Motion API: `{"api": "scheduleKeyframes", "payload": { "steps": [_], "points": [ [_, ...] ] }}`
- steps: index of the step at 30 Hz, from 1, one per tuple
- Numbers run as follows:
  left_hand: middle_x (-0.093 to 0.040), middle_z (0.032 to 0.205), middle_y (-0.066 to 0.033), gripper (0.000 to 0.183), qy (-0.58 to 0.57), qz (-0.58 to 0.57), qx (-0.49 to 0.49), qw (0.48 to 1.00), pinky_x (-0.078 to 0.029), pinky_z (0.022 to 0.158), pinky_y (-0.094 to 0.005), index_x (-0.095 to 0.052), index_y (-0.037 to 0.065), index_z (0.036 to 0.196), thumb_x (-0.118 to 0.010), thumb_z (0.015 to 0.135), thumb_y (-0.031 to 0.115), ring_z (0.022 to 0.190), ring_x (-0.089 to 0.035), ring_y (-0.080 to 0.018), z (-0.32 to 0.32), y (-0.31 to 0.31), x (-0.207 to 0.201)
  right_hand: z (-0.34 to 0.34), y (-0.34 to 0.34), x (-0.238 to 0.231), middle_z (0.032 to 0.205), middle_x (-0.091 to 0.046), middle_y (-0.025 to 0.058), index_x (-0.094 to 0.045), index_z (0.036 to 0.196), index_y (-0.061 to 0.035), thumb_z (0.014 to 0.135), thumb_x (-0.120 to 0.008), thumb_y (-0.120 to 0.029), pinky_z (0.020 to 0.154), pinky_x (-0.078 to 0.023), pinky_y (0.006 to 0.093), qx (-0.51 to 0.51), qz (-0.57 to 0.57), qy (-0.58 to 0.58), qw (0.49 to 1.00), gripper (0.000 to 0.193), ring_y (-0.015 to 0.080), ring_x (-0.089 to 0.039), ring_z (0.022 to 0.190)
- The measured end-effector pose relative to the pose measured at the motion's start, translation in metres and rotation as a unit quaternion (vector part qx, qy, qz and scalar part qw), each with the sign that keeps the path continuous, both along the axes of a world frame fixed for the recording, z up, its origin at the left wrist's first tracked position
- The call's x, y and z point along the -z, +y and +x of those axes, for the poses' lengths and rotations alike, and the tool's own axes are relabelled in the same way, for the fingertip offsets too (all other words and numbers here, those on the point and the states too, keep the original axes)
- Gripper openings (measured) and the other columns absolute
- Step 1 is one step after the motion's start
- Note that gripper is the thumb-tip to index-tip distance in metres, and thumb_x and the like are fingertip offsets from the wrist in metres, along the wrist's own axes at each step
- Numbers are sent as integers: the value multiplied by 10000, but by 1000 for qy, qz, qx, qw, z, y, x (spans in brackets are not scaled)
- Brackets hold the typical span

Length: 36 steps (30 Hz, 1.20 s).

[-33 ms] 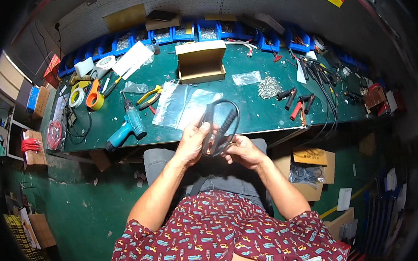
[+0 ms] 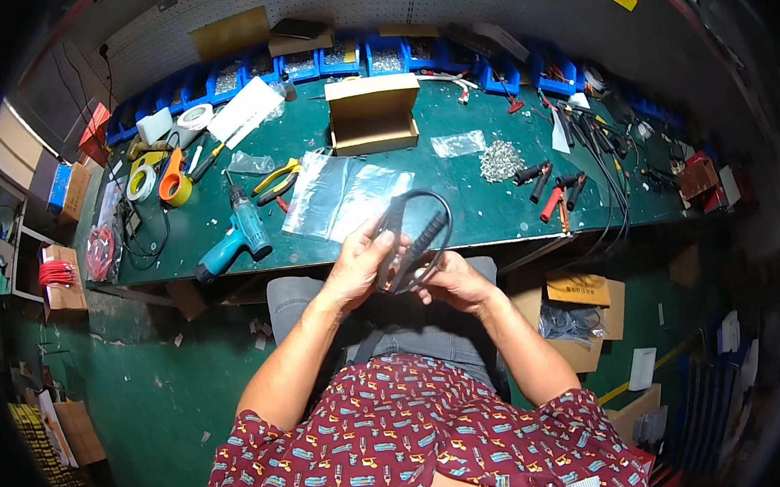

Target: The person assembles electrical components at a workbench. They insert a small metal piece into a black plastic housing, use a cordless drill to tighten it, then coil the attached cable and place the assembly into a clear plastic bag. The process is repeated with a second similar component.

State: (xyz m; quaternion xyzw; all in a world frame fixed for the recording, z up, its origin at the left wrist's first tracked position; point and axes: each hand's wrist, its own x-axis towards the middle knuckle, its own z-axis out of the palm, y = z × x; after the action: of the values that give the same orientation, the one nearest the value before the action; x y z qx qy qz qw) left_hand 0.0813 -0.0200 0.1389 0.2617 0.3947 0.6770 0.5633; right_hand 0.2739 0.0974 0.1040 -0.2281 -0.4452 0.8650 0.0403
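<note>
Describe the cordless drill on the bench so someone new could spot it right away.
Start at the green workbench and go to its front edge, left of the clear plastic bags. The cordless drill lies there on its side, just beyond the person's left hand. It is the only teal tool with a black chuck; the pliers nearby have yellow handles.
</note>
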Motion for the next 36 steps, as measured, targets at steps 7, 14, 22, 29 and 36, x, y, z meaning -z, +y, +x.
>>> {"api": "scheduleKeyframes", "payload": {
  "steps": [7,14,22,29,36],
  "points": [
    [-683,1144,-42,556,122,-36,150,980,-550,818,-239,-432,17,1537,-618,1057,228,995,-627,-85,-6,-6,-4,1,1,-13,1065,-727,48,-665,1254,-30,955,-740,-187,709,-574,277,14,130,10,991,346,113,-677,848],
    [-643,1269,-84,515,168,23,4,986,-552,875,-269,-441,0,1520,-578,1058,181,1055,-622,-118,10,-4,11,19,-3,5,1334,-648,135,-518,1412,40,809,-625,-41,1062,-490,383,18,-90,123,988,618,227,-630,1208],
    [-672,1160,-53,482,102,-7,-58,993,-542,718,-228,-475,5,1471,-606,1048,196,888,-624,-77,24,-1,30,-10,-49,-11,1161,-690,61,-546,1371,-25,920,-709,-588,1040,-468,341,196,-166,158,954,739,172,-629,1111],
    [-662,1175,-79,393,205,-43,-161,965,-521,885,-283,-512,-38,1405,-531,1072,170,1019,-612,-125,45,1,59,-35,-62,14,1085,-678,13,-584,1317,-54,907,-803,-118,735,-530,252,304,46,43,951,469,106,-649,897],
    [-667,1149,-106,465,210,-50,-123,969,-484,965,-341,-524,-14,1378,-425,1114,355,1079,-614,-199,27,-4,66,-46,-57,18,1042,-712,37,-631,1217,-51,915,-776,-73,724,-594,275,290,64,40,954,336,117,-690,863]
  ]
}}
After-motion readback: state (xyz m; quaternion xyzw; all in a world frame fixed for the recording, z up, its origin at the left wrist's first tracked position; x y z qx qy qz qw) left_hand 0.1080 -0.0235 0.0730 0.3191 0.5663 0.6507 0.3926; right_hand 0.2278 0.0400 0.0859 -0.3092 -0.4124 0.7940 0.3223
